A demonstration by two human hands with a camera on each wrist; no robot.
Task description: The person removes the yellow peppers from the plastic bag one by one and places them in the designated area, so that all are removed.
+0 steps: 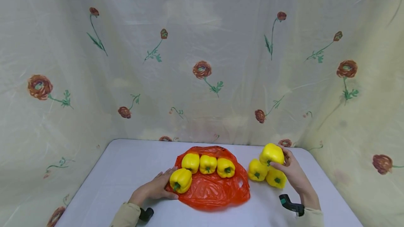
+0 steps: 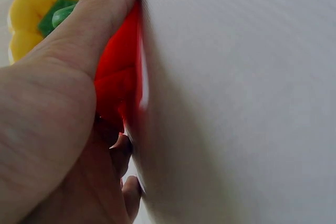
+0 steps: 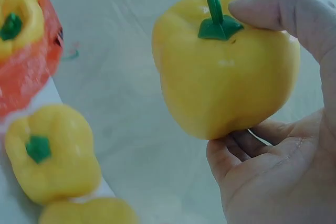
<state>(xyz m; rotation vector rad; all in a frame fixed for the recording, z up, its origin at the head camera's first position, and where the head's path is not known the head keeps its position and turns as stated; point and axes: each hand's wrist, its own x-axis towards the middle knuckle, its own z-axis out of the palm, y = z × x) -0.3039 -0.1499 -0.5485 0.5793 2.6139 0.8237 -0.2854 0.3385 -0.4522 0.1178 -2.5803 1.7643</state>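
Note:
My right hand point(image 1: 296, 175) holds a yellow bell pepper point(image 1: 271, 154) with a green stem, raised above two other yellow bell peppers point(image 1: 257, 170) on the table. In the right wrist view the thumb lies beside the stem of the held pepper point(image 3: 226, 66), with fingers underneath. My left hand point(image 1: 156, 185) rests at the left edge of a red plastic bag point(image 1: 217, 193), thumb and fingers spread. Beside it a yellow bell pepper point(image 1: 181, 180) lies on the bag. Three more peppers point(image 1: 208, 164) sit in a row at the bag's far side, under its raised rim.
The white table point(image 1: 139, 157) has rounded far corners. A pale flowered curtain point(image 1: 202, 45) hangs behind it and along both sides. A black device is strapped on each wrist, the right one point(image 1: 291, 206) near the sleeve.

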